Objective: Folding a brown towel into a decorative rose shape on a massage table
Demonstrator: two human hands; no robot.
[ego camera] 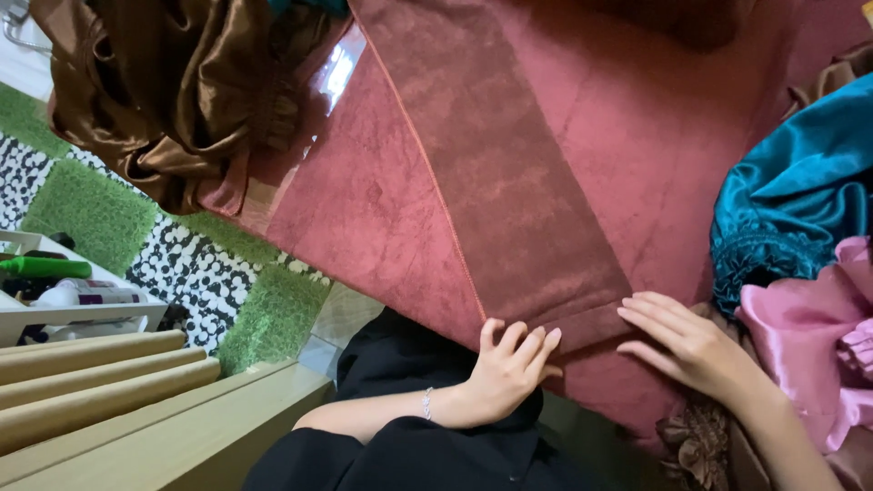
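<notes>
Large maroon velvet cloth (582, 155) spreads over most of the view, draped across what seems a glossy counter (338, 68), only a shiny strip of it showing. A darker folded band of the same cloth (509, 182) runs diagonally down the middle, its lower end lying flat by the hands.

Brown satin fabric heap (173, 91) sits at the upper left, hanging over the edge. Teal satin fabric with ruffled trim (800, 200) and pink satin fabric (809, 336) pile at the right, touching the maroon cloth's edge. Green and pebble-patterned floor mat (164, 264) shows below left, beside a pale wooden bench (118, 400).

Left hand (509, 368): fingers curled, tips pressing on the band's lower hem, holding nothing. Right hand (682, 341): flat, fingers together, laid on the cloth just beside the band's corner.

Judgement: one long fold looks made and is being smoothed; the rest of the cloth lies unfolded.
</notes>
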